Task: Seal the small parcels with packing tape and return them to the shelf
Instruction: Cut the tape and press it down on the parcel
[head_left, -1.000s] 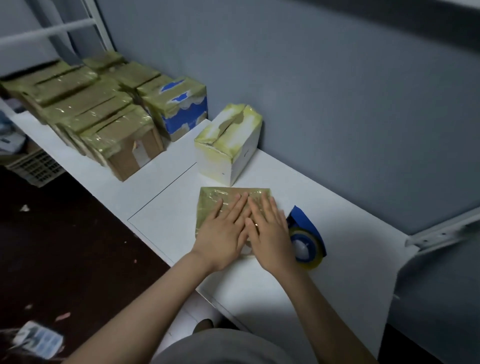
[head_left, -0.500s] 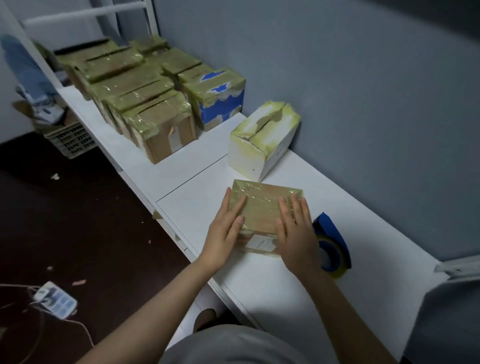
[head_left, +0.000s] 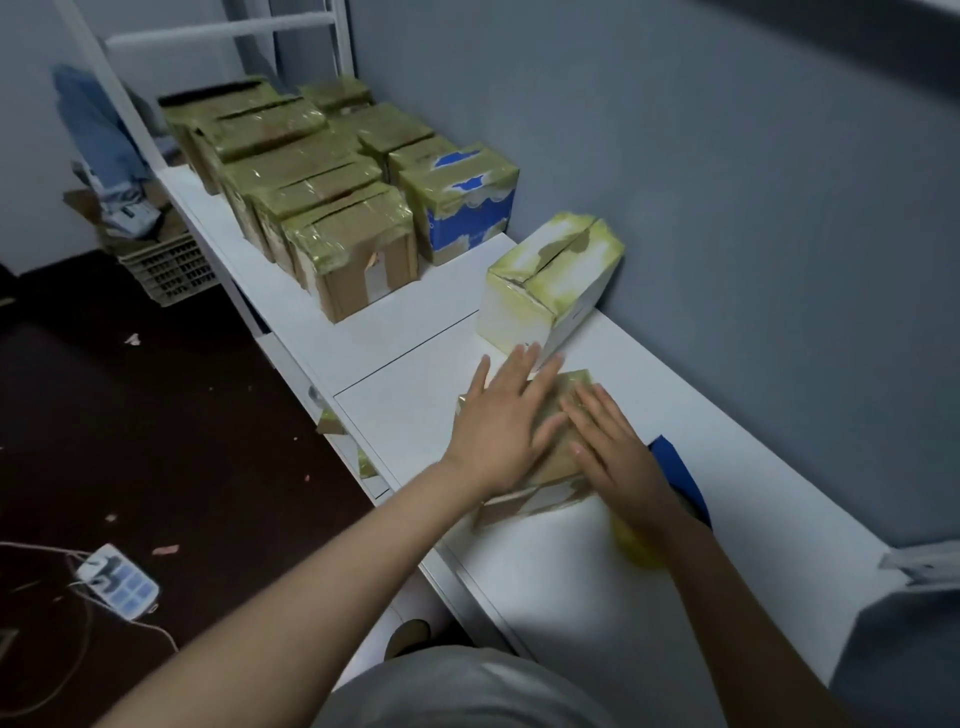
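A small brown parcel (head_left: 558, 467) wrapped in yellowish tape lies flat on the white shelf top (head_left: 597, 582). My left hand (head_left: 504, 421) lies flat on its left half with the fingers straight and spread. My right hand (head_left: 618, 452) presses flat on its right half. Both hands cover most of the parcel's top. The blue tape dispenser (head_left: 675, 473) with its yellow roll sits just right of the parcel, largely hidden behind my right wrist.
A white taped box (head_left: 550, 291) stands just beyond the parcel by the grey wall. Several taped parcels (head_left: 322, 208) are stacked further left on the shelf. On the dark floor lie a power strip (head_left: 119, 579) with cables and a crate (head_left: 171, 265).
My hands slid from the parcel's sides back onto its top, the left one reaching further forward. The camera has turned, showing more of the floor and far parcels.
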